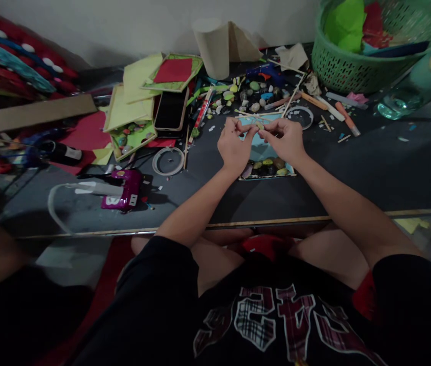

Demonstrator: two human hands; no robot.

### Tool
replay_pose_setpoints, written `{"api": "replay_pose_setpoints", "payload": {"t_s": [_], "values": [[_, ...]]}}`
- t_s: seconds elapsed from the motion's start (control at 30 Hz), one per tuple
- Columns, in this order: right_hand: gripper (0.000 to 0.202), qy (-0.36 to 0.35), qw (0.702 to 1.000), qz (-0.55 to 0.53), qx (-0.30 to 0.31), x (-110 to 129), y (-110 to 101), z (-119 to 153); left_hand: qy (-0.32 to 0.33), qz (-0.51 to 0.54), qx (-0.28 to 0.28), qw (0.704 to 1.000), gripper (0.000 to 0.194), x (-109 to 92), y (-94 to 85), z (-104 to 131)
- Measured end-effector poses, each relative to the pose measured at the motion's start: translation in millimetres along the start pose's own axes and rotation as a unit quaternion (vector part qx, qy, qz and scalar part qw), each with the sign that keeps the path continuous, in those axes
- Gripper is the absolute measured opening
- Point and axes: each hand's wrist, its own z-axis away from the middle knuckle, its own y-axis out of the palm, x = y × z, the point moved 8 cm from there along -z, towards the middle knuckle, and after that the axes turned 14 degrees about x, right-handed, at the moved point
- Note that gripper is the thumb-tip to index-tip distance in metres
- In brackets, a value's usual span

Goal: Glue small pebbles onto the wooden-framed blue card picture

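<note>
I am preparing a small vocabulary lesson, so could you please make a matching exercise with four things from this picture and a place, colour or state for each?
Things:
1. small yellowish piece
2. light-blue panel
3. glue gun
4. basket

Descriptions:
A. purple, lying on the table
B. at the fingertips of the left hand and right hand
C. green, with holes in its wall
D. stones along its near edge

Pairs: 1-B, 2-D, 3-A, 4-C

Craft workspace (home or workshop, unclear): dark table (371, 168) strewn with coloured paper (85, 133), pebbles (255, 107).
</note>
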Motion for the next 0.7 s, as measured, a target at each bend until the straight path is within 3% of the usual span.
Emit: {"api": "replay_pose_setpoints", "payload": {"t_s": [0.1,0.2,0.4,0.6,0.7], "values": [[0.038,-0.002,1.000,-0.012,0.012,-3.6,1.0,-0.1,-0.063,0.004,-0.055,0.996,0.034,1.1,-10.0,2.5],[0.042,-0.005,0.999,-0.028,0.028,-6.5,1.9,-0.8,-0.065,0.014,-0.057,0.996,0.041,3.5,-11.3,-0.7],[0.056,0.018,0.996,-0.058,0.072,-4.8,1.8,-2.8,-0.010,0.042,-0.014,0.999,0.048,7.7,-7.1,-7.9],[0.062,0.065,0.980,-0.146,0.121,-8.9,9.2,-5.8,0.107,-0.013,0.063,0.992,0.047,-26.7,-1.8,-10.4],[0.064,0.083,0.971,-0.174,0.141,-13.1,13.3,-6.1,0.139,-0.047,0.075,0.986,0.048,-33.1,0.2,-11.1]]}}
